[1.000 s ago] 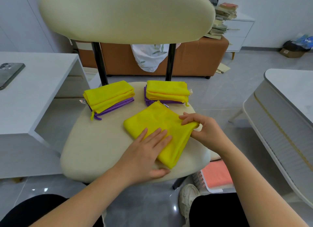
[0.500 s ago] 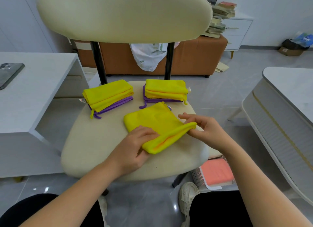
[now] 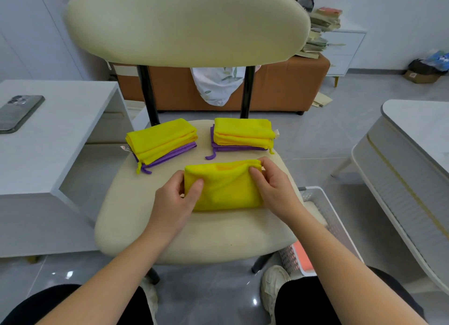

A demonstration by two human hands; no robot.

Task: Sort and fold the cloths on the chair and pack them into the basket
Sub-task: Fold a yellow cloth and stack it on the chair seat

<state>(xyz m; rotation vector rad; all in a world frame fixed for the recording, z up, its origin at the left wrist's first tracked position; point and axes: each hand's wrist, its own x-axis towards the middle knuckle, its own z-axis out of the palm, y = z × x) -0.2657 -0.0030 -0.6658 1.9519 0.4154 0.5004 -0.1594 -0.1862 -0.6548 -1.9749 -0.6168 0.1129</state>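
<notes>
And the fold is over! A second ago the yellow cloth (image 3: 226,188) lay wide and slantwise under a flat left palm; now it is a tidy, doubled rectangle, square to the front of the chair seat (image 3: 194,235). The left hand (image 3: 176,199) pinches its left edge with the thumb on top, and the right hand (image 3: 275,191) grips the far right corner, so both hands are clamped on the cloth, one at each end. By my reading this piece is as good as folded and ready to join a pile or go straight into the basket. Behind it wait the left stack (image 3: 161,142) and the right stack (image 3: 243,134), yellow over purple, both still on the seat, so packing hasn't started for them. A purple loop (image 3: 211,156) trails from the right stack, close to the cloth's far edge. The white basket (image 3: 323,215) sits low on the floor at the right, partly tucked under the seat, with something salmon-pink (image 3: 301,254) inside. A phone (image 3: 19,113) lies on the white surface (image 3: 73,120) to the left.
</notes>
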